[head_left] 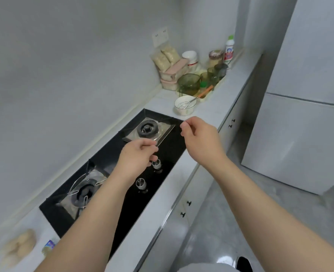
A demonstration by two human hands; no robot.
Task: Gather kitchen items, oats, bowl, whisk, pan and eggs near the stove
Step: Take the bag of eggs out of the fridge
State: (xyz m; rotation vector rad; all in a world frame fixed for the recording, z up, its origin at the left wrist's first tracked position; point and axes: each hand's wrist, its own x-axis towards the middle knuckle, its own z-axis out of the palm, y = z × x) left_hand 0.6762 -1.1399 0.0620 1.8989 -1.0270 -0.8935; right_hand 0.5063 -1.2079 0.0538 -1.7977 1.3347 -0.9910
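Well, in the head view both our hands hang over the black glass stove (pixel 170 152), and neither holds anything we can make out. Our left hand (pixel 138 154) is loosely curled, with its fingertips pointing down just above the upper knob (pixel 156 164). We cannot tell whether they touch it. Our right hand (pixel 199 138) is loosely curled too, over the stove's far front corner, and nothing shows between thumb and forefinger.

The white bowl (pixel 183 111) stands on the counter (pixel 211 112) just beyond the stove's far end. The whisk (pixel 193 100) leans in it, its orange handle reaching over the rim toward the green glass jars (pixel 188 83). We judge the bowl stiff, smooth and breakable. It wants a thumb over the rim and fingers underneath, and the loose whisk may slide out as it tilts. The whisk looks light, with springy wires, so we would take it by the handle.

Clear packs of pale grain (pixel 166 57) lean against the wall, perhaps the oats. They look soft and likely to slump, so a grip round the middle suits them. Near us on the left lies a bag of pale round things (pixel 18 246), eggs or buns, we cannot tell which. If they are eggs they are fragile and should be cradled from below. No pan shows.
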